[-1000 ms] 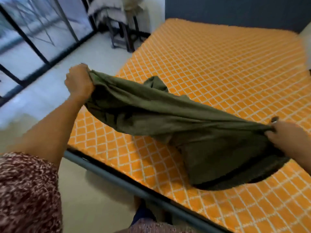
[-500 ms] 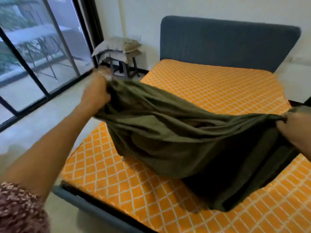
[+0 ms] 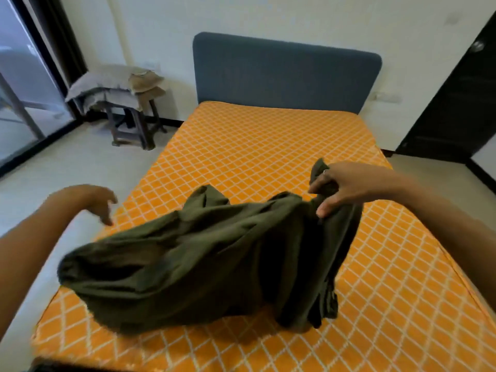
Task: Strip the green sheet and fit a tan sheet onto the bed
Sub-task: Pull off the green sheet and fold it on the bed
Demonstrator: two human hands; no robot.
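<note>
The green sheet [image 3: 204, 259] is bunched in a loose heap over the near half of the bare orange quilted mattress [image 3: 268, 146]. My right hand [image 3: 341, 186] grips its upper right end, holding that end above the bed. My left hand [image 3: 94, 200] hovers over the bed's left edge with fingers loosely spread, holding nothing, just clear of the cloth. Folded tan and grey cloth [image 3: 145, 80] lies stacked on a stool in the far left corner.
A blue padded headboard [image 3: 287, 71] stands against the far wall. The dark wooden stool [image 3: 131, 124] sits left of the bed near a glass sliding door [image 3: 24, 89]. A dark door [image 3: 456, 103] is at the right. Pale floor runs along both bed sides.
My left hand has let go of the green sheet, and its left end has dropped onto the mattress. The right hand still holds its end. The view has swung toward the headboard.
</note>
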